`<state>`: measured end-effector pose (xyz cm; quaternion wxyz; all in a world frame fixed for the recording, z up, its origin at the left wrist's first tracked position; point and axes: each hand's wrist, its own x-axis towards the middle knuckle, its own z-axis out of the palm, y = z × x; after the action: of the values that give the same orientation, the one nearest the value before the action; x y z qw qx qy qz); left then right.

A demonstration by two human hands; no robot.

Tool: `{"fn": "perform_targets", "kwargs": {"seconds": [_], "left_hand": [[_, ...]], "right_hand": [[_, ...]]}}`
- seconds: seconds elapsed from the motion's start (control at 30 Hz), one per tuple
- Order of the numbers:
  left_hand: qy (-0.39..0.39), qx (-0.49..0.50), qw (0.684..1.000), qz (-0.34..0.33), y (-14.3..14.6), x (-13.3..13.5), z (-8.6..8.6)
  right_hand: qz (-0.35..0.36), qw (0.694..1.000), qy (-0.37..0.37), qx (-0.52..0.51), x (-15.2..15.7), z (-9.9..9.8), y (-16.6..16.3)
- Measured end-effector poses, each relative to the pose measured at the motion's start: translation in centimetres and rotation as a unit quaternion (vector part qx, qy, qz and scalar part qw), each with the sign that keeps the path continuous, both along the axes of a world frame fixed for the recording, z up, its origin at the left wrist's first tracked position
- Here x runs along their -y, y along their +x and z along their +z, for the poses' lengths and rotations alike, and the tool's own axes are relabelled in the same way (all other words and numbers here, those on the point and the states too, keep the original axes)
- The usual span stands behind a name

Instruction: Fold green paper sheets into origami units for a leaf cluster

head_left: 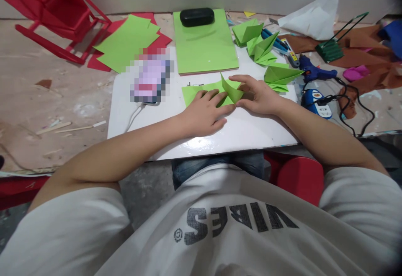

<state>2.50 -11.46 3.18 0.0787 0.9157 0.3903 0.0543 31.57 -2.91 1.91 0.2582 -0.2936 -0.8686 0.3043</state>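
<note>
A sheet of green paper [189,94] lies on the white board [201,145], with its right part folded up into a raised flap. Flat on the sheet rests my left hand [209,110], palm down with its fingers spread. My right hand [256,95] is at the right end of the paper, thumb and fingers curved around the raised flap and touching its edge. The paper under my left palm is hidden. Several folded green paper pieces [262,47] stand just beyond my right hand.
A stack of green paper [205,54] bears a black case [197,17]. To the left are a phone [150,79] with its cable, loose green sheets [128,41] and a red miniature chair [65,12]. A blue glue gun [315,70], power socket [317,103] and cutter knife [292,58] lie right.
</note>
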Motion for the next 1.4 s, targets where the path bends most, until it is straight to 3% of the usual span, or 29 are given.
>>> {"fn": "perform_targets", "kwargs": {"seconds": [0.57,1.03,1.4], "left_hand": [[0.004,-0.024,1.0,-0.006,0.1,-0.3,0.1],[-0.008,-0.021,1.0,-0.022,0.2,0.3,1.2],[0.001,-0.017,1.0,-0.014,0.3,0.7,0.6]], "right_hand": [[-0.015,0.997,0.049,0.06,-0.1,1.2,0.8],[0.004,0.997,0.005,0.076,1.0,2.3,0.1],[0.004,0.997,0.012,0.076,1.0,2.1,0.0]]}}
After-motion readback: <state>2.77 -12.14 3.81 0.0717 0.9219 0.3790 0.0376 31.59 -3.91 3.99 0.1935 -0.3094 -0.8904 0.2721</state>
